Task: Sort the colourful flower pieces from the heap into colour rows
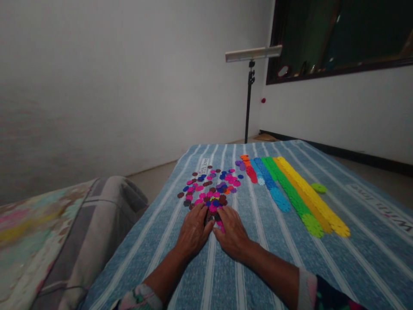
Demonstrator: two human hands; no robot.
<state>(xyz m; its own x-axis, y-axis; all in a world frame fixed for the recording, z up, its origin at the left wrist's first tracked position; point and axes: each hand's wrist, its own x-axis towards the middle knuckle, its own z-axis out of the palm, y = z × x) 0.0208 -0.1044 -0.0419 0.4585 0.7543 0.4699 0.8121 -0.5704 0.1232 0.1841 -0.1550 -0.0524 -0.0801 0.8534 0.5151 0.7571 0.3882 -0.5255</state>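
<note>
A loose heap of small flat notched plastic discs (222, 187), mostly pink, dark blue and brown, lies on a blue-and-white striped cloth (161, 249). At the heap's near edge rests my left hand (193, 230), its fingers extended forward and touching the discs. My right hand (233, 232) mirrors it from the other side, fingers stretched out over the nearest discs. The two thumbs almost meet, with a few pink and dark discs showing between the hands. Neither hand visibly grips a disc, though the fingertips are partly hidden among them.
Right of the heap, overlapping discs lie in long rows: yellow (312, 196), green (287, 189), blue (265, 172) and shorter red (251, 173). A few light green discs (318, 188) sit apart. A draped surface (106, 224) stands left; a lamp stand (248, 103) rises behind.
</note>
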